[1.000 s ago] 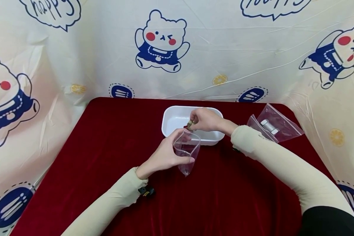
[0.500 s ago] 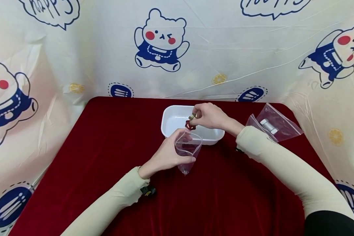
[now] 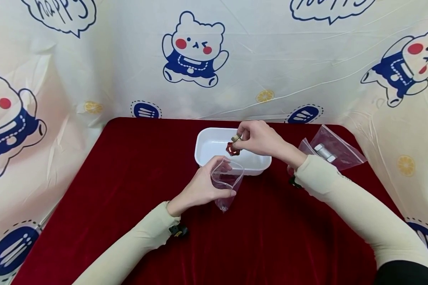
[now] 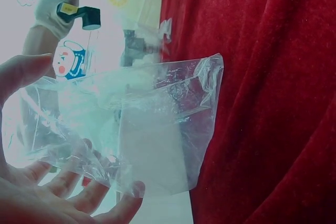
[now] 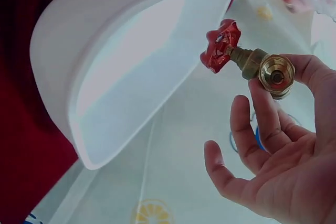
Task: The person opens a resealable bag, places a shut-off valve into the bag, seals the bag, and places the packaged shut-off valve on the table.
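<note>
My right hand (image 3: 258, 137) pinches a brass gate valve (image 5: 268, 73) between thumb and fingers, over a white tray (image 3: 208, 143). The valve's red handwheel (image 5: 221, 45) points away from the palm; in the head view it hangs below the fingers. A clear zip bag (image 3: 232, 180) is held by my left hand (image 3: 199, 186), with thumb and fingers on either side and its mouth spread upward. In the left wrist view the bag (image 4: 157, 119) looks see-through, with the fingers (image 4: 89, 195) curved along one side. The bag stands just in front of the tray's near rim.
On the right of the table lies another clear zip bag (image 3: 347, 152) holding a white-ended metal fitting (image 3: 324, 153). Dark red cloth (image 3: 157, 166) covers the table. A printed curtain (image 3: 253, 59) surrounds its back and sides.
My right hand has risen and drawn back to the right, lifting the valve away from the bag's mouth so its red handwheel shows. My left hand and the bag have barely moved.
</note>
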The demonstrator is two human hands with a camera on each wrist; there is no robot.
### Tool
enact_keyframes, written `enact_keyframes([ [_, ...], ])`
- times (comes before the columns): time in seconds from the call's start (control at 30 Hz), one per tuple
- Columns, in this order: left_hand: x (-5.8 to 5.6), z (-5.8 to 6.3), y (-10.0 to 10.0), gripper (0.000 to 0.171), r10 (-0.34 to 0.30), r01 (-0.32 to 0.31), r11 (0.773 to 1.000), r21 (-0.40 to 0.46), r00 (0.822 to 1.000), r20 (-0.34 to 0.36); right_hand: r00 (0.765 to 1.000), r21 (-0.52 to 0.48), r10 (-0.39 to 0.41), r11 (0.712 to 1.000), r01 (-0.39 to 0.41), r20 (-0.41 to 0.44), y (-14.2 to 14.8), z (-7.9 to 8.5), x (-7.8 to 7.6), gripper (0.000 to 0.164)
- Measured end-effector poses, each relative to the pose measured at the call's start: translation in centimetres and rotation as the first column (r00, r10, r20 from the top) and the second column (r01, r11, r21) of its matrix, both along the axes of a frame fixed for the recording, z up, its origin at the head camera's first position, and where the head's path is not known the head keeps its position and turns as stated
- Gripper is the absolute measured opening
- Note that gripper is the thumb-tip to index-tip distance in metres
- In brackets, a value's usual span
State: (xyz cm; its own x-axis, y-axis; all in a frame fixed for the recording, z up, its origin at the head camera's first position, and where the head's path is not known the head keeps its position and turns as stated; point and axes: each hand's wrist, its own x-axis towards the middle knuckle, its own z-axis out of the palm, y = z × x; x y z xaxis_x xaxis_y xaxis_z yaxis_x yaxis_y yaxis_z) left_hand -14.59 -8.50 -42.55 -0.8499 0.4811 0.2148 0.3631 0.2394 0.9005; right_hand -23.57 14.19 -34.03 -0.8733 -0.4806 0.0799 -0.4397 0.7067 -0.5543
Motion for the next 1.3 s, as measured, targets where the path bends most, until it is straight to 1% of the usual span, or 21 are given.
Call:
enact_keyframes([
  [0.3, 0.0, -0.2, 0.0, 0.076, -0.008, 0.008, 1.0, -0.004, 1.0, 0.004, 0.999, -0.06, 0.015, 0.998, -0.018, -0.042, 0.4, 1.8, 1.3, 0.018],
  [0.53, -0.1, 0.0, 0.0, 0.077, -0.009, 0.009, 1.0, 0.001, 1.0, -0.005, 0.998, -0.082, 0.0, 0.997, -0.004, -0.055, 0.4, 3.2, 2.3, 0.016],
  [0.8, -0.1, 0.2, 0.0, 0.077, -0.004, 0.004, 1.0, -0.017, 1.0, -0.003, 0.998, -0.082, -0.015, 0.997, 0.01, -0.057, 0.5, 4.2, 3.4, 0.016],
  [1.07, -0.1, 0.2, 0.2, 0.075, -0.002, 0.002, 1.0, -0.01, 1.0, 0.0, 0.997, -0.081, -0.016, 0.997, 0.01, -0.081, 0.5, 5.3, 4.2, 0.015],
  [1.3, 0.0, 0.2, 0.2, 0.075, -0.001, 0.001, 1.0, -0.007, 1.0, 0.003, 0.997, -0.084, -0.009, 0.996, 0.002, -0.079, 0.5, 5.7, 4.7, 0.015],
])
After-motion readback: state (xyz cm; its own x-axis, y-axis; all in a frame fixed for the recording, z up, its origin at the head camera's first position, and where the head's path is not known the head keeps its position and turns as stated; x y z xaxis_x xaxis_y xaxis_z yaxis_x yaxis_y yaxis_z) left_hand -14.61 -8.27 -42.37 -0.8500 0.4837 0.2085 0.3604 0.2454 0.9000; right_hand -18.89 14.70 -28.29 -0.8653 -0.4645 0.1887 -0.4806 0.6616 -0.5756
